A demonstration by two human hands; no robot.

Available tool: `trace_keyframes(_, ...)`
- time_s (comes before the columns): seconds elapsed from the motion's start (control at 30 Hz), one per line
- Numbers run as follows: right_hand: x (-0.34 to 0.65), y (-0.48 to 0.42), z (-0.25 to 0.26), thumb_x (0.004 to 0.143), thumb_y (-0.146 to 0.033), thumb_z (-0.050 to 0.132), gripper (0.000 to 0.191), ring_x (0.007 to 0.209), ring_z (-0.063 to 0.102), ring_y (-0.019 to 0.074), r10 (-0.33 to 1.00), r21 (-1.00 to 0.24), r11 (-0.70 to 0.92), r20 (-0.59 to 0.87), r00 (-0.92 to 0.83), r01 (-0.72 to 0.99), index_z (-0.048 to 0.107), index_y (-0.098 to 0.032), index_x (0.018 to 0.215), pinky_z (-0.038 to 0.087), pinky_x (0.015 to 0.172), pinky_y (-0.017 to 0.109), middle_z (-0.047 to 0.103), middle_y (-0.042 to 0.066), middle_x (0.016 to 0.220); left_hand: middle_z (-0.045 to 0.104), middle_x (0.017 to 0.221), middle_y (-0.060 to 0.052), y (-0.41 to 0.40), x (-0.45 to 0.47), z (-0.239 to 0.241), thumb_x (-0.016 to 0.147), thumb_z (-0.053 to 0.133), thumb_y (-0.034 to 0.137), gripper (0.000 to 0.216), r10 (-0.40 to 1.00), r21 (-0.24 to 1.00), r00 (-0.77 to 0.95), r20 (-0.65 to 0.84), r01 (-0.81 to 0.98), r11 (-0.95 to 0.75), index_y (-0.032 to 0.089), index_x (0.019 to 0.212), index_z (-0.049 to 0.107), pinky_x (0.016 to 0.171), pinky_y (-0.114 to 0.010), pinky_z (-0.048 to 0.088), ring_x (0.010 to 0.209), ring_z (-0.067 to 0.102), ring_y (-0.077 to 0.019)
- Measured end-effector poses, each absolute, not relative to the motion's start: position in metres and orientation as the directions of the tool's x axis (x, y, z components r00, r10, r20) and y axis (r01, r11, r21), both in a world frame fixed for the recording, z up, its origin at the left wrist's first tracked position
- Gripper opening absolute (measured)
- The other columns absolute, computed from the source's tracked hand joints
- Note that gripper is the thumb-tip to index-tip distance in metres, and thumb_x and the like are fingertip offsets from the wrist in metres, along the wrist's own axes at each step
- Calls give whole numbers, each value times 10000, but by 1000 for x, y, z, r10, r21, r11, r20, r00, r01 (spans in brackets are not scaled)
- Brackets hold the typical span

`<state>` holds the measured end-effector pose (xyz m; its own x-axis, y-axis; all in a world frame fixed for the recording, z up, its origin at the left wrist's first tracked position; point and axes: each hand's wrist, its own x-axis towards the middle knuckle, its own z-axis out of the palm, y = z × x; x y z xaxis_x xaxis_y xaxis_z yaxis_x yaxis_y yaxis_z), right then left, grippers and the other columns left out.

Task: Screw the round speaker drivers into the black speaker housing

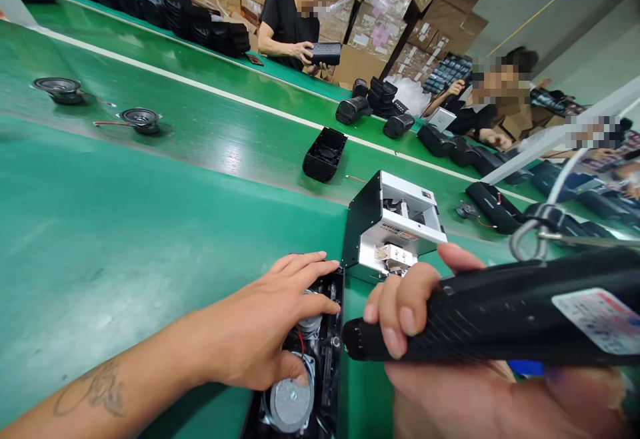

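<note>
My right hand [415, 319] is wrapped round a black electric screwdriver [500, 312] with a white label, held level over the bench. The screwdriver's nose points left, beside the right edge of a black speaker housing [327, 372]. My left hand [265, 325] lies across that housing with its fingers spread. Its thumb rests on the round metal back of a speaker driver [290, 402], and its fingertips reach towards the housing's far end. A second driver [311, 325] is partly hidden under the hand. A red wire runs between the two drivers. The screwdriver's bit cannot be made out.
A white-and-black screw feeder [395, 225] stands just beyond the housing. Loose speakers [140, 119] and an open black housing [325, 153] lie on the green bench [150, 225]. A cable loop [530, 239] hangs at right. Co-workers [290, 25] sit opposite, near stacked cartons.
</note>
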<state>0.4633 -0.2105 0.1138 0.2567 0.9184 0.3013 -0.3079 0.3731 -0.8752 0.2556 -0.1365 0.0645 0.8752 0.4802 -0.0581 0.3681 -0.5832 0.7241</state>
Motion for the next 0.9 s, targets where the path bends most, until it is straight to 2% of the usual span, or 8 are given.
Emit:
trace_keyframes(0.1,459,-203,116,946,-721,867,633,656,641,259,920,-873,371,300,252,-316,769,-275,1384,636,669,465,601,-22,804,384,1890,-218,-139,256,68,722,1090,272,823,508,735,861,-37,368,-569,251,1487,787,1433,-770,241,1795,196,-507)
trace_keyframes(0.23,455,-200,110,932,-717,865,675,659,633,257,927,-878,355,287,240,-322,754,-263,1418,624,639,439,588,-22,797,400,1882,-214,-140,256,65,732,1088,334,802,495,734,869,-12,344,-586,268,1474,789,1431,-772,239,1790,213,-513)
trace_keyframes(0.37,455,-206,100,961,-752,843,636,599,600,231,923,-874,371,311,225,-314,798,-259,1361,572,572,370,613,-14,754,375,1898,-192,-139,255,56,741,1073,354,788,488,736,873,20,317,-597,314,1473,784,1421,-795,222,1795,194,-515)
trace_keyframes(0.5,452,-209,93,1021,-821,703,599,575,583,205,916,-858,394,334,224,-329,845,-303,1286,499,527,293,660,8,737,368,1906,-166,-138,255,53,726,1074,318,789,494,749,869,29,308,-586,340,1462,788,1428,-782,207,1794,203,-509)
trace_keyframes(0.63,452,-209,91,1022,-846,662,621,578,585,199,921,-866,384,331,207,-320,844,-312,1282,514,544,299,659,1,740,367,1904,-184,-139,256,61,724,1077,313,757,489,742,872,-19,340,-578,321,1432,809,1418,-800,216,1792,199,-523)
trace_keyframes(0.77,452,-210,91,1092,-792,623,570,569,579,204,902,-854,424,371,220,-301,837,-312,1313,525,575,325,655,3,742,373,1900,-189,-141,257,72,731,1086,275,803,503,712,861,-70,397,-580,317,1478,793,1424,-772,246,1800,200,-489)
trace_keyframes(0.9,451,-210,91,1058,-822,666,586,580,585,208,907,-856,415,361,219,-308,841,-316,1296,516,553,313,659,1,745,380,1896,-199,-141,258,76,725,1092,284,777,507,702,859,-71,404,-586,298,1449,810,1428,-754,256,1798,213,-480)
